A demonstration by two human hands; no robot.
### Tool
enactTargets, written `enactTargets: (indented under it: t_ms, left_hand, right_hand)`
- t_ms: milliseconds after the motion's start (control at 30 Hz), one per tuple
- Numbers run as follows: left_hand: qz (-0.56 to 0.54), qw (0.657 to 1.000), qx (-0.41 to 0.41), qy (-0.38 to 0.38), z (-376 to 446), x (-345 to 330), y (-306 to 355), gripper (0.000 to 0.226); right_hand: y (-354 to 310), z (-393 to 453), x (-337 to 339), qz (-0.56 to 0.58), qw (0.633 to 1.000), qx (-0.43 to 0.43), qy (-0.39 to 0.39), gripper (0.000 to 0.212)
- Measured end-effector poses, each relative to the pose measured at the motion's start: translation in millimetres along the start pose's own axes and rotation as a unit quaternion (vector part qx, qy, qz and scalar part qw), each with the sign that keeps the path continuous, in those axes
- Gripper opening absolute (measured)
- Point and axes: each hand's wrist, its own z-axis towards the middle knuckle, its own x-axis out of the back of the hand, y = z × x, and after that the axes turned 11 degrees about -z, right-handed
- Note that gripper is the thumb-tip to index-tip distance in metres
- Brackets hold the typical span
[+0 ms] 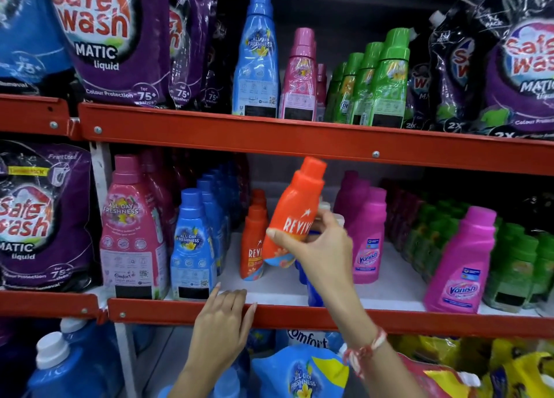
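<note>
My right hand (pixel 322 247) grips an orange Revive bottle (pixel 295 208) around its lower half. The bottle hangs tilted, cap up and to the right, above the white middle shelf (pixel 278 289). A row of matching orange Revive bottles (pixel 254 238) stands just to its left, on the shelf. My left hand (pixel 223 322) rests with straight fingers on the red front rail (pixel 299 318) of that shelf and holds nothing. A dark blue bottle (pixel 314 295) stands partly hidden behind my right wrist.
Blue bottles (pixel 193 244) and a pink Comfort bottle (pixel 133 232) stand left of the orange row, pink Vanish bottles (pixel 463 262) and green bottles (pixel 518 268) to the right. The red upper rail (pixel 299 141) runs close above the held bottle. Purple Safe Wash pouches (pixel 117 37) fill the shelves' ends.
</note>
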Motion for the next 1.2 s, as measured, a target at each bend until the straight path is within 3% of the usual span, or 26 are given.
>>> enactTargets:
  t_ms: [300,567,900,967,1100,1200]
  left_hand:
    - [0.002,1.0,-0.011,0.021,-0.3,-3.8,-0.5,0.044]
    - [-0.003,1.0,-0.012,0.025,-0.7,-5.4,-0.7,0.04]
    - [-0.009,1.0,-0.009,0.017,0.2,-3.2,0.5,0.044]
    - [-0.009,1.0,-0.003,0.011,0.2,-3.4,0.3,0.041]
    - [-0.014,1.0,0.014,0.016,0.7,-2.6,2.7,0.047]
    - [-0.018,0.999,0.024,0.016,0.4,-2.9,5.7,0.055]
  right_hand:
    - [47.5,-2.0,-59.8,-0.123,0.987,-0.062,-0.083,0.067]
    - [60.4,-2.2,-71.3,-0.163,0.977,-0.089,-0.101,0.068]
    - [65.7,-11.5,-60.9,-0.166,0.979,-0.021,-0.116,0.066]
    - [65.8,-14.4,-47.2,-0.141,0.986,0.005,-0.089,0.056]
    - [79.7,-20.7,-6.9,-0.063,0.997,0.021,0.042,0.015]
    - [104.2,-19.4,28.1,-0.056,0.986,0.017,0.154,0.006]
